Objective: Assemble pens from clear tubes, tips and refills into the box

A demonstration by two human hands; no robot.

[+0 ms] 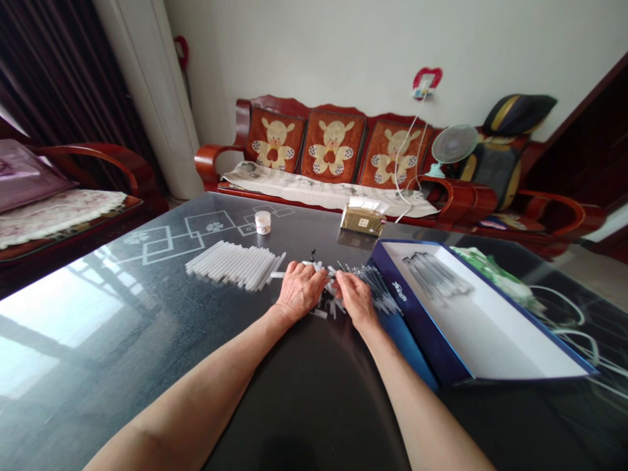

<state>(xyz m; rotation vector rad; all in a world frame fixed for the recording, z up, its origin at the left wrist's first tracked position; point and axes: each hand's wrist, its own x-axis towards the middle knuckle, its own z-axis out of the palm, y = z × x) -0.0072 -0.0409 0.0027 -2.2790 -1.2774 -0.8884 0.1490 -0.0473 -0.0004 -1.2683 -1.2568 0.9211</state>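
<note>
My left hand [304, 288] is closed, and a whitish translucent tube [277, 275], like a pen barrel, sticks out from its left side. My right hand [355, 297] is closed in a pinch just to the right; whatever lies between its fingertips is too small to make out. Around and under both hands are scattered small clear and black pieces [334, 309], partly hidden. To the left lies a row of similar white tubes [234, 265]. A bundle of thin dark-tipped rods [380, 288], like pen refills, lies beside my right hand.
A blue box [495, 333] with a white inside holds several thin grey sticks [436, 275]. Behind the hands stand a small white tub [263, 223] and a tissue box [364, 218]. A green-and-white bag [500, 275] and white cables [574, 333] lie at the right.
</note>
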